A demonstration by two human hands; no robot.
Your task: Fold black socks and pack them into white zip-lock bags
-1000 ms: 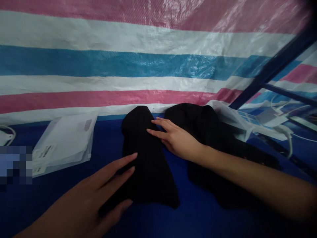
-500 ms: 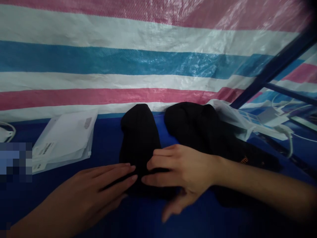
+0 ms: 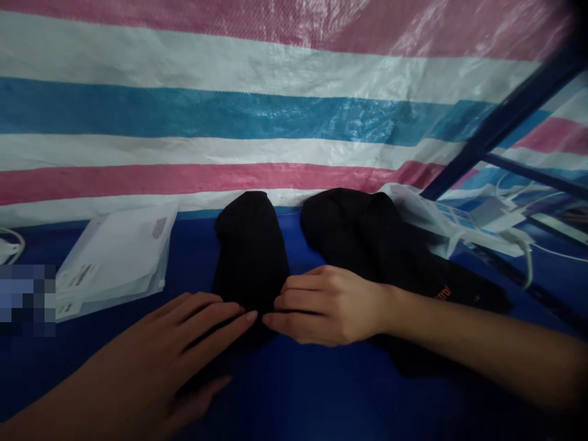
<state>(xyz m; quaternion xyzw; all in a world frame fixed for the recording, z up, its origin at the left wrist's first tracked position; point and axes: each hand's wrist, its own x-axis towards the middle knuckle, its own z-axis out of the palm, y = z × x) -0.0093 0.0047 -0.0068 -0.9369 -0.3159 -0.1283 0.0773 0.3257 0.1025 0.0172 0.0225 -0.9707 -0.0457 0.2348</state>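
A narrow piece of folded black cloth lies on the blue surface, its rounded end pointing away from me. My left hand reaches over its near left side. The fingers are stretched out with the tips on the cloth, and the thumb stands apart below. My right hand is at the near right edge, fingers bent and pressed together on the cloth, thumb hidden beneath. The two index fingertips almost meet. To the right lies a second, larger black cloth with small orange lettering, partly behind my right forearm.
A clear zip pouch with white papers lies at the left. At the right are a white plastic bag, white cables and a dark blue metal frame. A striped plastic sheet hangs behind.
My right thumb has gone from spread out to under the hand, and the right fingers have closed. The cloth's near end, which spread below the right hand, no longer shows there.
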